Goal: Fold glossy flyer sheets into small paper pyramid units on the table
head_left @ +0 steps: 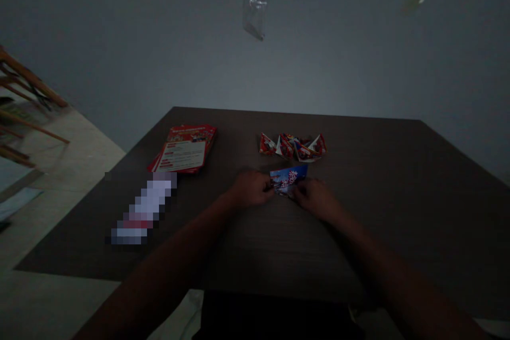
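Between my two hands, just above the dark table point(382, 170), is a small folded sheet of printed paper point(287, 176), blue with white lettering. My left hand point(253, 187) grips its left edge with curled fingers. At its lower right edge, the fingers of my right hand point(313, 196) pinch the paper. Just beyond lie several folded paper pieces point(292, 147), red, blue and white, set side by side in a row. To the left sits a stack of red and white printed flyers point(183, 151), slightly fanned.
A pixelated, whitish oblong thing point(143, 210) lies on the table's left side, nearer me than the flyers. Behind the table rises a grey wall point(295, 74), with clear plastic point(255, 8) hanging at the top. Wooden furniture point(32, 79) stands on the floor at far left.
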The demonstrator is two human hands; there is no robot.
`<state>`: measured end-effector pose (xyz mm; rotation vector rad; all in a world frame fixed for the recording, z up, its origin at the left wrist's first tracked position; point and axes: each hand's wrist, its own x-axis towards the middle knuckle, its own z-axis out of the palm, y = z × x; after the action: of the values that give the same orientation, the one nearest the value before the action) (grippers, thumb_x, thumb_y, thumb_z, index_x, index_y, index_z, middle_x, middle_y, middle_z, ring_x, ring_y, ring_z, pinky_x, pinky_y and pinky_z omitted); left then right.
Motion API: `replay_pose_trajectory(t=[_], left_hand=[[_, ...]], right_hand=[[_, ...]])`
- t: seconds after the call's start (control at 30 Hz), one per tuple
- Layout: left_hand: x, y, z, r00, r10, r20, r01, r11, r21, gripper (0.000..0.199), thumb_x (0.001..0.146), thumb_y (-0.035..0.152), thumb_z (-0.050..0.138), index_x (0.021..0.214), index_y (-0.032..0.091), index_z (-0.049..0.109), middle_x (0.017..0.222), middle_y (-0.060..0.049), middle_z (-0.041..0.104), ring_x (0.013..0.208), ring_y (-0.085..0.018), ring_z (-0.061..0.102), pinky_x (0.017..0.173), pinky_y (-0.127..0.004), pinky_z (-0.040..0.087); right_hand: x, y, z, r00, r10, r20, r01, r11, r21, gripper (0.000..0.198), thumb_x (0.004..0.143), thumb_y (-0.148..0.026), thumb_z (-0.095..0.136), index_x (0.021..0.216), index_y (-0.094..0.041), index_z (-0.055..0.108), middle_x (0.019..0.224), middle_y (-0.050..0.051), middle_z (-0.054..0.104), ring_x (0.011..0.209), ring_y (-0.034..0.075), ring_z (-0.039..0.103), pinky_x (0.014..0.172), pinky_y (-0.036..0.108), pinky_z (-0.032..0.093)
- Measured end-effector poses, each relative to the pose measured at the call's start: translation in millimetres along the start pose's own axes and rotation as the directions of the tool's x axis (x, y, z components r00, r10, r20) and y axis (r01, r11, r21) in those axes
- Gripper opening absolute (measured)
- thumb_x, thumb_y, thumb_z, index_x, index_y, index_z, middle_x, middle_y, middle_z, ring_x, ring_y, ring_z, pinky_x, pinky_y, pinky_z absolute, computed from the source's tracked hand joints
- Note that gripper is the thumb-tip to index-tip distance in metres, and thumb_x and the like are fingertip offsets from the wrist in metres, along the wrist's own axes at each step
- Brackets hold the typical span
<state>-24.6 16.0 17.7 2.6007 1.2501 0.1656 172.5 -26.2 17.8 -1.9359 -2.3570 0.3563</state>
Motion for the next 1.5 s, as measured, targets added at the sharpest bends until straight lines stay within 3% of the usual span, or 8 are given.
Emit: replay_pose_trajectory(t=[0.97, 1.2, 1.33, 1.5], left_hand=[[2.3, -4.1, 1.1, 0.999, 0.035, 0.036, -0.034, 0.999, -0.041, 0.031, 0.082, 0.042, 0.046, 0.076, 0.017, 0.063, 0.067, -0.003, 0.065, 0.058, -0.013, 0.056, 0.051, -0.022, 0.030], [2.2, -1.8, 1.1, 1.000, 0.007, 0.025, -0.005, 0.998, -0.060, 0.030, 0.080, 0.041, 0.048, 0.071, 0.016, 0.062, 0.067, -0.003, 0.066, 0.057, -0.013, 0.056, 0.049, -0.023, 0.027], [1.5, 0.5, -0.7, 0.999, -0.008, 0.036, 0.010, 0.999, -0.053, 0.029, 0.080, 0.040, 0.048, 0.072, 0.016, 0.062, 0.067, -0.004, 0.066, 0.058, -0.014, 0.056, 0.050, -0.023, 0.029], [1.8, 0.8, 0.1, 1.000, -0.007, 0.022, 0.008, 0.999, -0.035, 0.026, 0.080, 0.039, 0.049, 0.077, 0.017, 0.063, 0.070, -0.004, 0.067, 0.060, -0.015, 0.058, 0.051, -0.023, 0.031]], right_hand=[[0.3, -0.3, 0.4, 1.000, 0.021, 0.015, -0.021, 1.000, -0.023, 0.038, 0.090, -0.035, 0.036, 0.079, -0.016, 0.068, 0.084, 0.010, 0.070, 0.072, 0.018, 0.063, 0.065, 0.027, 0.035], [-1.3, 0.1, -1.1, 1.000, 0.009, 0.001, -0.009, 1.000, 0.005, 0.036, 0.088, -0.034, 0.038, 0.078, -0.017, 0.068, 0.080, 0.008, 0.070, 0.066, 0.016, 0.062, 0.060, 0.026, 0.035], [-3.1, -5.9, -2.0, 0.998, 0.051, -0.029, -0.052, 0.997, -0.063, 0.048, 0.087, -0.050, 0.036, 0.076, -0.015, 0.067, 0.080, 0.012, 0.070, 0.069, 0.020, 0.064, 0.060, 0.028, 0.038], [-5.2, -19.5, -3.9, 0.986, 0.156, -0.057, -0.163, 0.973, -0.165, 0.067, 0.081, -0.068, 0.031, 0.087, -0.011, 0.066, 0.087, 0.019, 0.068, 0.080, 0.028, 0.065, 0.070, 0.035, 0.043]])
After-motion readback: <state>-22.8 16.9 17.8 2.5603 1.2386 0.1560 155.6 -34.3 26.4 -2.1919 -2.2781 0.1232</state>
